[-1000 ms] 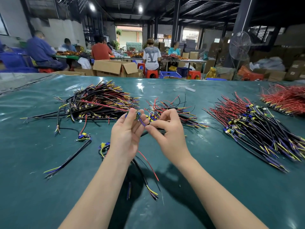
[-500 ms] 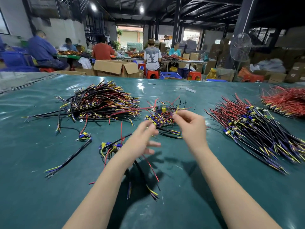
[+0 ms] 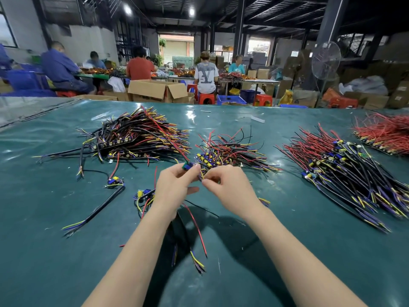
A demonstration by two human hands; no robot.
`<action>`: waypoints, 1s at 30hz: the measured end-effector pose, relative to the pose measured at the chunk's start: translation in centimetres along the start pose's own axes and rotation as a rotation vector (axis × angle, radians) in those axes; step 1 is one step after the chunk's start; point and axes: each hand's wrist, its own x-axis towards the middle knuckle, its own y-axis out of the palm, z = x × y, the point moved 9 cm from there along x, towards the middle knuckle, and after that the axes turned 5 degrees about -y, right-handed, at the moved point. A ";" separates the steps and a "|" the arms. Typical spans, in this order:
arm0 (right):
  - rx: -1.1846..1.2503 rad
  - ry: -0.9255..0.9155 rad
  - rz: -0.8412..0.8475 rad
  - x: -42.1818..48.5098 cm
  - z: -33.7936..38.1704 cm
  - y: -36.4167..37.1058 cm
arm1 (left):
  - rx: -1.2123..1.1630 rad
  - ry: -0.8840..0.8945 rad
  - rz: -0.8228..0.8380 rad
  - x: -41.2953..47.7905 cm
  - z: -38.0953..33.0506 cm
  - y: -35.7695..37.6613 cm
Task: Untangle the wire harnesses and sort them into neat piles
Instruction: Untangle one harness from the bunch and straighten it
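Above desk (image 3: 66, 218) centre, near mid pile (image 3: 225, 151): 1 harness (image 3: 195, 227), L hand (image 3: 174, 189) grip pinching its plug (image 3: 188, 167), R hand (image 3: 230, 191) grip pinching its leads (image 3: 201, 175); best eased apart slowly, no yanking.

Harness (image 3: 188, 166) with blue connector pinched between left hand (image 3: 174, 188) and right hand (image 3: 231, 189), its red wire running back over tangled left pile (image 3: 137, 138), small middle pile (image 3: 228, 151) just beyond, fanned right pile (image 3: 345, 173), red pile (image 3: 385, 134) far right, stray harness (image 3: 97, 209) lying flat at left
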 end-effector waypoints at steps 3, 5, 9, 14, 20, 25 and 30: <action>0.050 0.018 -0.133 -0.3 -0.3 -1.0 | -0.083 -0.041 -0.075 0.3 0.7 -0.8; 0.153 0.045 -0.246 -0.5 -0.6 -1.6 | -0.306 -0.103 -0.051 0.5 1.2 -0.7; 0.226 0.025 -0.364 -0.9 -0.6 -2.1 | -0.631 -0.180 -0.030 0.4 1.5 -0.4; 0.261 -0.044 -0.310 -0.5 0.0 -1.7 | -0.605 -0.098 -0.020 0.4 0.6 -0.4; 0.756 0.149 0.012 0.0 -0.8 1.2 | -0.620 -0.055 -0.030 0.3 0.2 -0.8; 0.910 0.171 0.106 -0.4 -0.4 1.9 | -0.645 -0.125 0.034 0.4 0.5 -0.3; 0.641 0.141 0.035 -0.1 -0.7 1.1 | -0.600 -0.164 -0.029 0.4 1.0 -1.2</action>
